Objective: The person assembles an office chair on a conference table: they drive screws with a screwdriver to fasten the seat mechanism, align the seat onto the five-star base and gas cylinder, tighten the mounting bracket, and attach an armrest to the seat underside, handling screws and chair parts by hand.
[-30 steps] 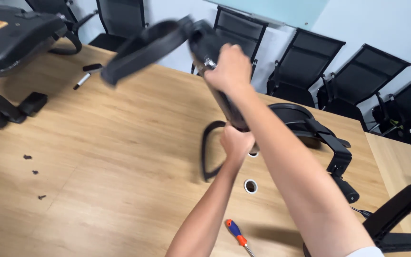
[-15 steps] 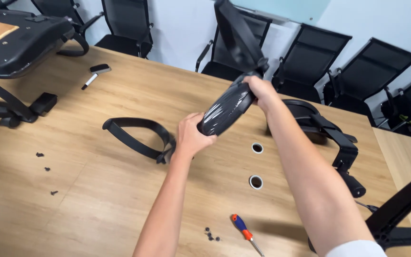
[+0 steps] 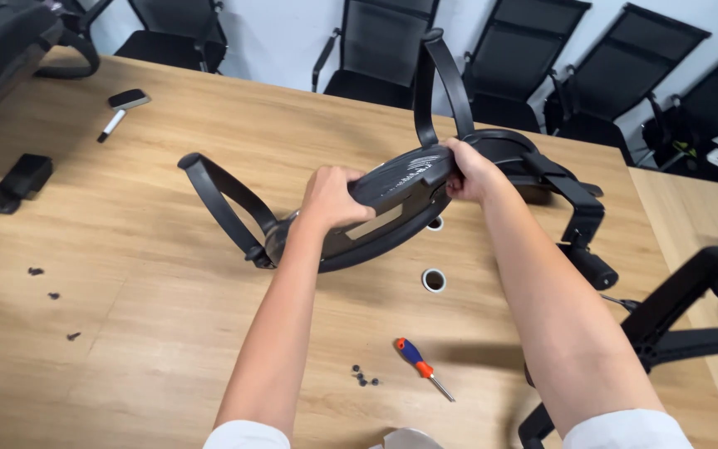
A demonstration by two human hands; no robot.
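Note:
A black office chair seat [image 3: 392, 204] with two looped armrests is held over a wooden table [image 3: 151, 191], tilted with its underside toward me. My left hand [image 3: 330, 193] grips its near left edge. My right hand [image 3: 469, 169] grips its right edge beside the upright armrest [image 3: 442, 83]. The other armrest [image 3: 222, 204] reaches down to the left, close to the tabletop.
An orange and blue screwdriver [image 3: 421, 366] and several small black screws [image 3: 365, 376] lie near me. More screws [image 3: 47, 291] sit at the left. Two round cable holes [image 3: 434, 279] are in the table. Other chair parts [image 3: 575, 208] and chairs [image 3: 376, 41] surround it.
The seat has come down from a raised, upright pose to a lower one just above the table, turned so one armrest points up and the other down-left. Both hands stayed on it.

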